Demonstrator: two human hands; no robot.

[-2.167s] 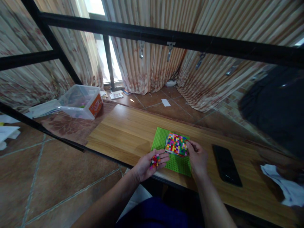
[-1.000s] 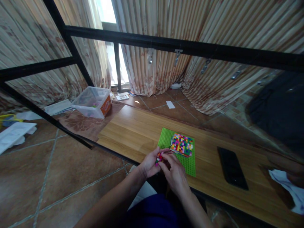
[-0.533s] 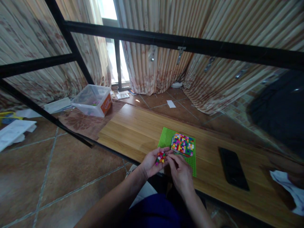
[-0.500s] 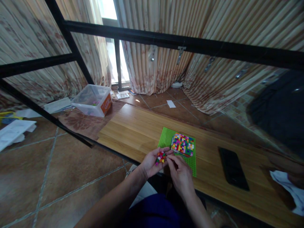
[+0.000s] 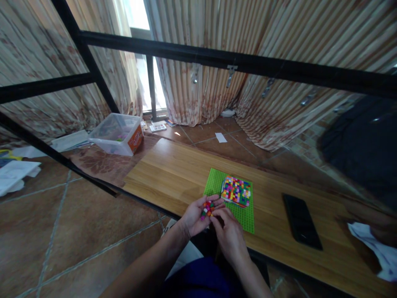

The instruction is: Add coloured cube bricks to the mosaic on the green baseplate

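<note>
My left hand (image 5: 194, 216) is turned palm up near the front edge of the table, cupping a small heap of colourful toy bricks (image 5: 207, 208). Over that palm, my right hand (image 5: 230, 231) has its thumb and forefinger pinched together at the heap, with a small yellow brick (image 5: 212, 215) at the fingertips. Just beyond both hands lies a green studded baseplate (image 5: 246, 218). On it sits a square block of many-coloured toy bricks (image 5: 236, 191), with its top covered in mixed small pieces.
The wooden table (image 5: 167, 174) carries a black phone (image 5: 301, 221) and crumpled white paper (image 5: 374, 248) to the right. A clear plastic bin (image 5: 111, 136) with a few bricks stands on the floor at left. A black metal rail (image 5: 186, 54) crosses before the curtains.
My right fingertips have moved slightly left and down, further over the left palm, and a yellow brick shows at them. The whole view has shifted a little.
</note>
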